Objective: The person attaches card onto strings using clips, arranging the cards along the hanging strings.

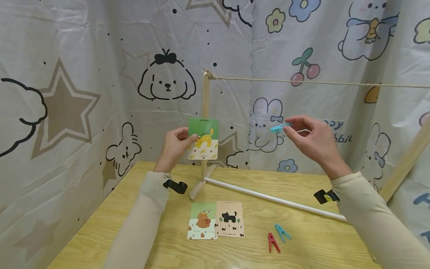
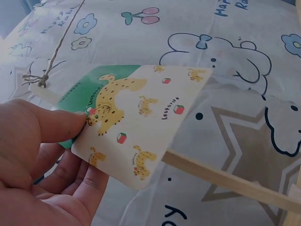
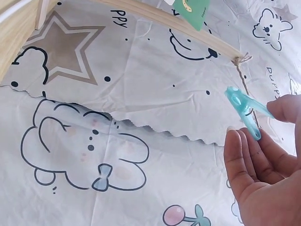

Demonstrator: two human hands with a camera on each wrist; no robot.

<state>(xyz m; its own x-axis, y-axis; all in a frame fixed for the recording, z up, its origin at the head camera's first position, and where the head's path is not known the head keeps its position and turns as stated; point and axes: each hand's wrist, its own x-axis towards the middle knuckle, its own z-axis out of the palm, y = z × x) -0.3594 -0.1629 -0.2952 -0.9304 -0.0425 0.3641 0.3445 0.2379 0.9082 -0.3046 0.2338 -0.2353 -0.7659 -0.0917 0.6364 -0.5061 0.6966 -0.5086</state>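
My left hand (image 1: 177, 145) pinches a green and white leopard card (image 1: 203, 140) by its left edge, thumb on the printed face. In the head view the card overlaps the wooden post (image 1: 205, 97), below the string's knot. Off to the right, my right hand (image 1: 310, 138) holds a light blue clothespin (image 1: 280, 127) between thumb and fingers. The right wrist view shows the same clothespin (image 3: 243, 109) gripped by the ends of its legs. Twine (image 1: 268, 79) runs from the post's top toward the right, above both hands.
On the wooden table (image 1: 161, 231) lie a bear card (image 1: 202, 221) and a black cat card (image 1: 230, 219), side by side. A red clothespin (image 1: 273, 243) and a blue clothespin (image 1: 283, 233) lie to their right. A white rod (image 1: 268, 197) extends from the post's base; a slanted wooden post (image 1: 406, 168) stands right.
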